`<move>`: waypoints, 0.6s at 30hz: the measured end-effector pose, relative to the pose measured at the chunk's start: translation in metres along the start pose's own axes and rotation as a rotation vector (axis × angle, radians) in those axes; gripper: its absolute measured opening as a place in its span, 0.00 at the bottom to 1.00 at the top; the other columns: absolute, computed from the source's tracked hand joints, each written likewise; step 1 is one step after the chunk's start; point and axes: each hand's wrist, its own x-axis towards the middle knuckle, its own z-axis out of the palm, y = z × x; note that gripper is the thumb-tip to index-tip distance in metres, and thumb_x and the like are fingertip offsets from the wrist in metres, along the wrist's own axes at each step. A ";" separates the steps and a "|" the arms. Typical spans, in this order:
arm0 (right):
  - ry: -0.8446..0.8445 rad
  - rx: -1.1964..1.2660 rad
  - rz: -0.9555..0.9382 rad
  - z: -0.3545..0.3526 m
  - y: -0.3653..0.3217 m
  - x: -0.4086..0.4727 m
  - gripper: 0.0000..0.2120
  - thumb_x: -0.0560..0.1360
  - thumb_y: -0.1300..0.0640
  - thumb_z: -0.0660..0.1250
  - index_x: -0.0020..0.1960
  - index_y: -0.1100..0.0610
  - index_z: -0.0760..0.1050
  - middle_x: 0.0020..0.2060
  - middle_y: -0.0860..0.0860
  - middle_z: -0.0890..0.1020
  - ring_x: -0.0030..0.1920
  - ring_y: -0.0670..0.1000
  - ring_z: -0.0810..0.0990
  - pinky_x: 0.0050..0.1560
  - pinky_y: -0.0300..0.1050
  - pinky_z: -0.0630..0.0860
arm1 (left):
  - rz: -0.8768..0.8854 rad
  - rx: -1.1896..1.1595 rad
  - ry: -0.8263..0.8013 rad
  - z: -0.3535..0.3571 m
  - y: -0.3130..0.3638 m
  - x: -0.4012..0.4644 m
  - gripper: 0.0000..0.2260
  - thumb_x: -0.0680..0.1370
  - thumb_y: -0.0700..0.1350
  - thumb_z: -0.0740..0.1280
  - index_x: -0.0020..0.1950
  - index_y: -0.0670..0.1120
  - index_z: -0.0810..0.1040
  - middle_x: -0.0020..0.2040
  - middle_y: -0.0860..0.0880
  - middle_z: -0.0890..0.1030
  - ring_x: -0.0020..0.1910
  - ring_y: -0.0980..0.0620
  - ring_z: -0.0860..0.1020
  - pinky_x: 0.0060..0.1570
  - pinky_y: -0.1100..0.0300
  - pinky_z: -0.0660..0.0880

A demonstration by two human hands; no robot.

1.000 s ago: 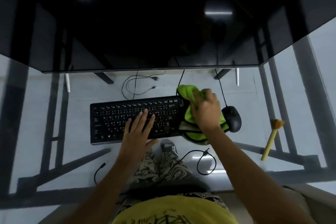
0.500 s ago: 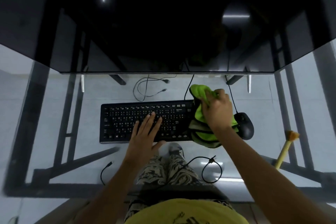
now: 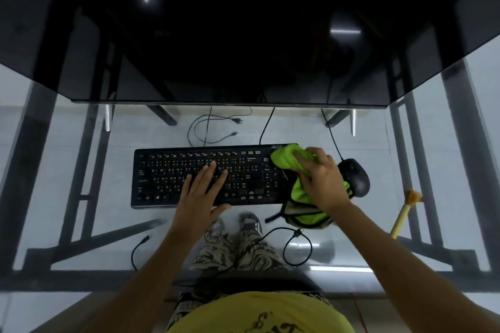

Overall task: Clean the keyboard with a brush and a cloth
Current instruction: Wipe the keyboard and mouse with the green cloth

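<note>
A glass counter (image 3: 81,159) on a dark metal frame shows the pale floor beneath it, and a large black monitor (image 3: 243,35) fills the far side. On the counter lie one black keyboard (image 3: 167,178), one black mouse (image 3: 354,177) just right of it, one green cloth (image 3: 303,197) and one brush (image 3: 404,212) with a yellow handle, set well apart near the right edge. Several loose cables (image 3: 213,127) show beyond the keyboard and near the front edge.

The left hand (image 3: 201,192) rests flat on the middle keys, its fingers (image 3: 209,174) straight and spread, holding nothing. The right hand (image 3: 322,181) grips the cloth, fingers curled round a bunched part of it and pressing it on the keyboard's far right corner; the remainder of the cloth hangs down over the keyboard's right end onto the glass. The brush lies untouched, bristles pointing away from the person. No containers are in view.
</note>
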 end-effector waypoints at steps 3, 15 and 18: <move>-0.105 0.035 0.023 -0.008 0.010 -0.016 0.23 0.69 0.63 0.72 0.63 0.51 0.77 0.55 0.58 0.78 0.45 0.63 0.78 0.44 0.58 0.79 | -0.002 -0.022 0.014 0.001 0.001 0.002 0.32 0.75 0.60 0.60 0.76 0.50 0.59 0.76 0.44 0.60 0.75 0.46 0.55 0.69 0.41 0.59; -0.177 -0.051 0.021 -0.021 0.009 0.001 0.24 0.70 0.66 0.67 0.63 0.51 0.77 0.61 0.57 0.75 0.53 0.65 0.75 0.48 0.59 0.74 | 0.013 -0.027 0.007 0.000 0.001 0.002 0.33 0.74 0.58 0.65 0.76 0.50 0.59 0.76 0.43 0.60 0.75 0.45 0.56 0.69 0.40 0.59; -0.188 -0.093 -0.101 -0.025 0.015 -0.033 0.25 0.65 0.66 0.69 0.59 0.49 0.80 0.57 0.55 0.78 0.48 0.63 0.76 0.42 0.52 0.70 | 0.011 -0.027 0.011 0.000 0.001 0.003 0.34 0.73 0.59 0.65 0.76 0.50 0.58 0.76 0.43 0.61 0.75 0.45 0.56 0.68 0.39 0.61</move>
